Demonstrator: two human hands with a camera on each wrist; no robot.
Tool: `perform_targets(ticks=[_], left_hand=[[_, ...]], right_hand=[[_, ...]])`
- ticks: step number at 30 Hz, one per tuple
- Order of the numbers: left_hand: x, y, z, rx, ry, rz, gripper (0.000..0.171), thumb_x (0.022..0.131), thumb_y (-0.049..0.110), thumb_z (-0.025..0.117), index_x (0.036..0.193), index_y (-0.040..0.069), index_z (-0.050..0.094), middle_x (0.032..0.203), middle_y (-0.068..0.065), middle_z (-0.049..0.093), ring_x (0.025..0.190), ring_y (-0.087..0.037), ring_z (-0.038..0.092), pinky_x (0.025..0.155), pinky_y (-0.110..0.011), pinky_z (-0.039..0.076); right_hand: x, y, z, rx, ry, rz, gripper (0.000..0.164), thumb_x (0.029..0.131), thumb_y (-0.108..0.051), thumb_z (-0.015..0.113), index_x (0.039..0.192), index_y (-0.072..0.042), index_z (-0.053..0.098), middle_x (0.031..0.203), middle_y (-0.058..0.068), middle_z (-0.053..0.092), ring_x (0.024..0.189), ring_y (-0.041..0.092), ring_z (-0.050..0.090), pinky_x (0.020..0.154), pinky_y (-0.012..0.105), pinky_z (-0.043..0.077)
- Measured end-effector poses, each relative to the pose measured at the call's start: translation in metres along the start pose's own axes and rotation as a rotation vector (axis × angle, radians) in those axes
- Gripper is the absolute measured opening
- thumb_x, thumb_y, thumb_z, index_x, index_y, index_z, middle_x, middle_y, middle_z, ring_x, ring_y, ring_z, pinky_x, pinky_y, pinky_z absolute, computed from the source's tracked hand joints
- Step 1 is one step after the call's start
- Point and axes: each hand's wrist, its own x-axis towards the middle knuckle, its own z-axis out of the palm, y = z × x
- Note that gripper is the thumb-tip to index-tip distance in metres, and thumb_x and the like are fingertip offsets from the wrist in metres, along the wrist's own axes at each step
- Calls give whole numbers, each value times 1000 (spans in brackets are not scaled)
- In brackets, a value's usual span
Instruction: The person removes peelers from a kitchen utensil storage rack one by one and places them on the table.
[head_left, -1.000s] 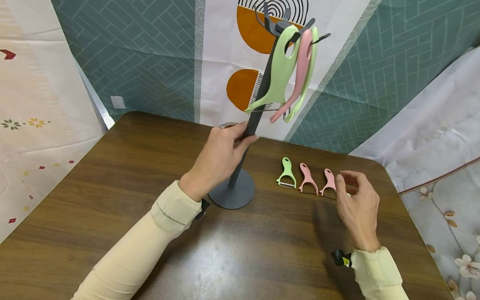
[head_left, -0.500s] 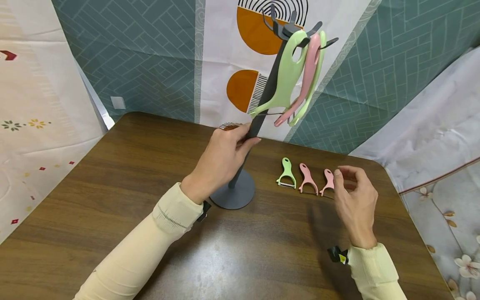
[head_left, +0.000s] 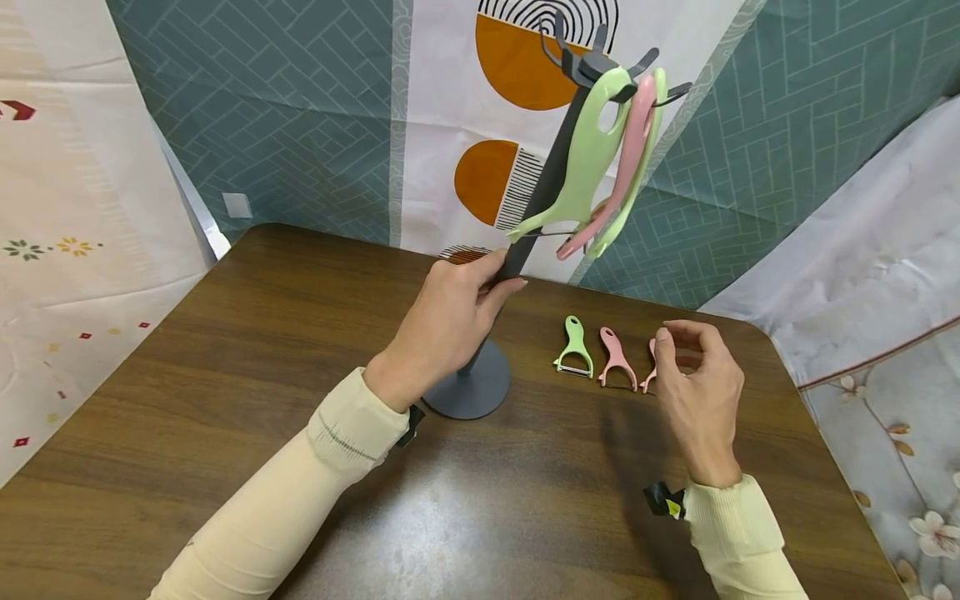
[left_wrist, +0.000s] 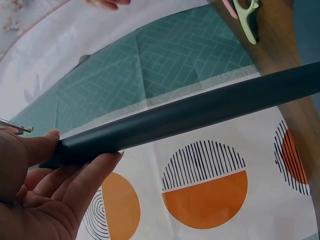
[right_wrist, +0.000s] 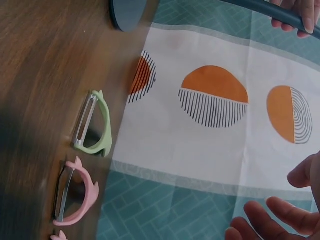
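My left hand (head_left: 442, 317) grips the dark grey pole of a hook stand (head_left: 546, 179) partway up, thumb on one side and fingers on the other. From the stand's hooks hang a green peeler (head_left: 588, 158), a pink peeler (head_left: 633, 154) and a second green peeler (head_left: 659, 83). On the table lie another green peeler (head_left: 575, 337), a pink peeler (head_left: 612, 343) and one more pink peeler (head_left: 649, 379), the last partly hidden behind my right hand (head_left: 697, 392). That hand holds nothing, its fingers loosely bent above the table.
The stand's round base (head_left: 472, 387) rests on the brown wooden table (head_left: 247, 375). Behind the table's far edge hangs a teal and white patterned cloth (head_left: 300, 125). Pale floral cloth (head_left: 892, 400) hangs at the right side, and more patterned cloth (head_left: 75, 250) at the left.
The top of the stand and its hanging peelers have shifted right and slightly down, my left hand with them. My right hand has moved left and a little farther away, covering more of the rightmost pink peeler.
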Motion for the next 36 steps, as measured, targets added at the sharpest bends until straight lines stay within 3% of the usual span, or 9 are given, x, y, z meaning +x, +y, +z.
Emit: perform_targets(ticks=[24, 28, 36], left_hand=[[-2, 3, 2, -23, -22, -17, 15, 100, 22, 67, 110, 11, 70, 66, 0, 47, 61, -14, 46, 56, -25, 39], [-3, 3, 2, -24, -19, -16, 14, 100, 23, 67, 108, 11, 69, 64, 1, 41, 59, -13, 42, 54, -25, 35], [-3, 2, 2, -22, -13, -6, 13, 100, 21, 67, 105, 9, 69, 65, 0, 45, 62, -13, 45, 57, -25, 38]], right_hand=[[6, -16, 13, 126, 50, -128, 17, 98, -19, 67, 107, -7, 73, 95, -7, 68, 81, -3, 62, 75, 13, 47], [6, -18, 16, 133, 51, -136, 17, 98, -19, 67, 107, -6, 73, 96, -5, 69, 78, -3, 62, 72, 15, 47], [6, -23, 21, 168, 46, -150, 17, 98, -17, 66, 108, -5, 73, 96, -2, 70, 78, -2, 62, 77, 14, 48]])
